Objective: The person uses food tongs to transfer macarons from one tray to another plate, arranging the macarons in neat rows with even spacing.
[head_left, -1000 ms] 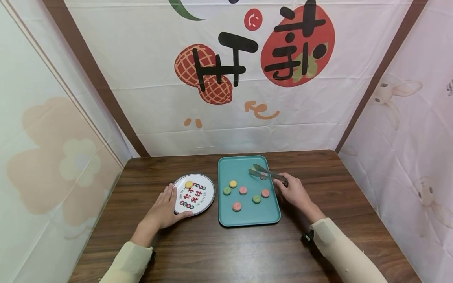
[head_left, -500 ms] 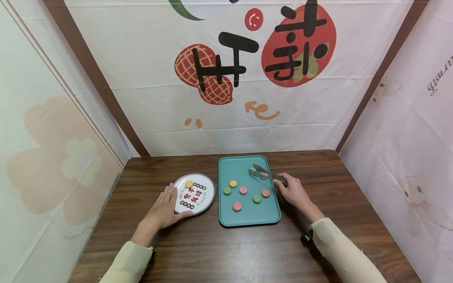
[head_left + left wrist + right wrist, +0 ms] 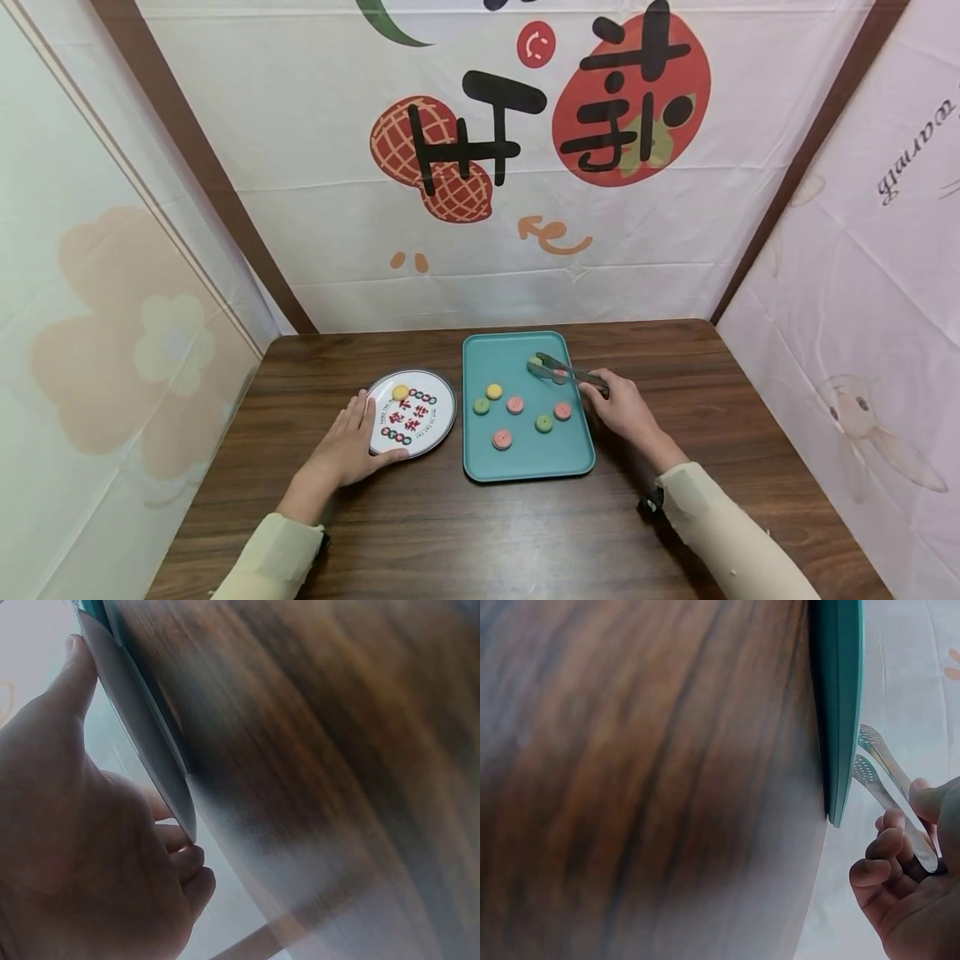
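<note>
Your desk (image 3: 480, 533): dark brown wood grain, far corners rounded. Directly on it, you have a white printed plate (image 3: 444, 422) left, a teal rectangular tray (image 3: 525, 463) just beside, right.

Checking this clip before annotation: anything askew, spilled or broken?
Nothing stands out. The teal tray lies flat on the wooden table, its macarons scattered but inside the rim. One yellow macaron sits on the white plate; the right hand holds metal tongs over the tray.

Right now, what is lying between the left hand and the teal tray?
In the head view, the white plate, with one yellow macaron on it, lies between them.
</note>
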The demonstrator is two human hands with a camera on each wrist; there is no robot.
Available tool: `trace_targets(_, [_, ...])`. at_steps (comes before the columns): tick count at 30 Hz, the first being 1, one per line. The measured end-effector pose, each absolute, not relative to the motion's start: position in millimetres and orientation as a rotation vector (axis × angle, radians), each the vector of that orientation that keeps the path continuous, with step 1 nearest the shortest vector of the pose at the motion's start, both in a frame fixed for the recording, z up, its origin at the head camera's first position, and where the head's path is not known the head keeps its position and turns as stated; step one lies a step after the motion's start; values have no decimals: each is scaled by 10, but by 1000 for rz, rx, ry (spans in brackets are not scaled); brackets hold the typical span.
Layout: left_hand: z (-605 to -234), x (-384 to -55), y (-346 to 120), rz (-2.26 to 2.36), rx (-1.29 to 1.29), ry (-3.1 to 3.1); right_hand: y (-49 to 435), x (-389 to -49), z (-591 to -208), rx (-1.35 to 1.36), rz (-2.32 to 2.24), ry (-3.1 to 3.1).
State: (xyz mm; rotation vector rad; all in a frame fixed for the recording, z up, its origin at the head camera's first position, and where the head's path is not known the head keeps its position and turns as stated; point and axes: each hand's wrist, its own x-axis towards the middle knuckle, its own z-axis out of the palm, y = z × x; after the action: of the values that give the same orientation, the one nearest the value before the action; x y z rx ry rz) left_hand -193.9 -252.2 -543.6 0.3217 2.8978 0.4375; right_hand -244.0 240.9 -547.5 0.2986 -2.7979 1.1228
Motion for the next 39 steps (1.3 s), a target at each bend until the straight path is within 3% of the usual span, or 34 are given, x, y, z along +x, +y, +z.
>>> trace_targets(39, [-5347, -1913, -2512, 445, 309, 2872, 2363, -2389, -5433, 312, 1174, -2814])
